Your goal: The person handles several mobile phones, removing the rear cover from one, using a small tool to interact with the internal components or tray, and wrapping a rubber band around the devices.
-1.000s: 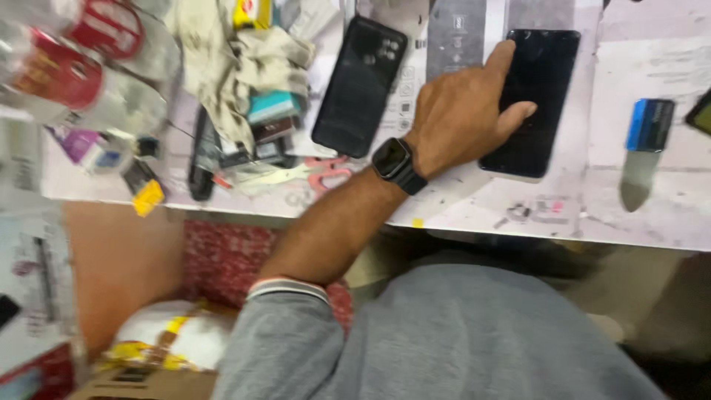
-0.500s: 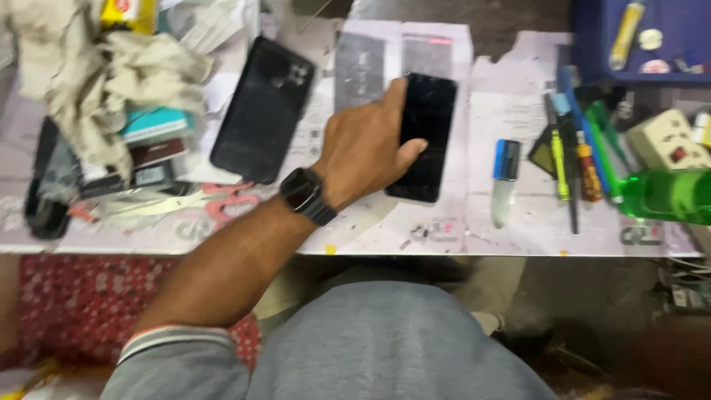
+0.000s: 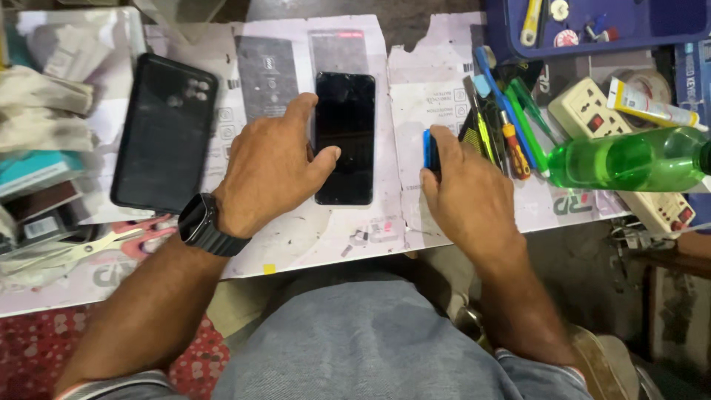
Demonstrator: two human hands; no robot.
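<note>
The black phone [image 3: 345, 138] lies flat, screen up, on the paper-covered worktable [image 3: 311, 237], square in front of you and between your two hands. Your left hand [image 3: 270, 167] rests at its left edge, palm down and fingers loosely spread, with the thumb laid across the glass and the forefinger along the phone's upper left side; it steadies the phone rather than gripping it. Your right hand [image 3: 466, 196] lies just to the phone's right, curled down over a small blue and black tool [image 3: 430, 150] whose top end shows past your fingertips, though whether you actually clasp it cannot be told. Left of your left hand lies a second dark phone in a case [image 3: 164, 133], back up. To the right lie screwdrivers and pens [image 3: 503, 126], a green plastic bottle [image 3: 629, 159] on its side and a white power strip [image 3: 592, 111].
</note>
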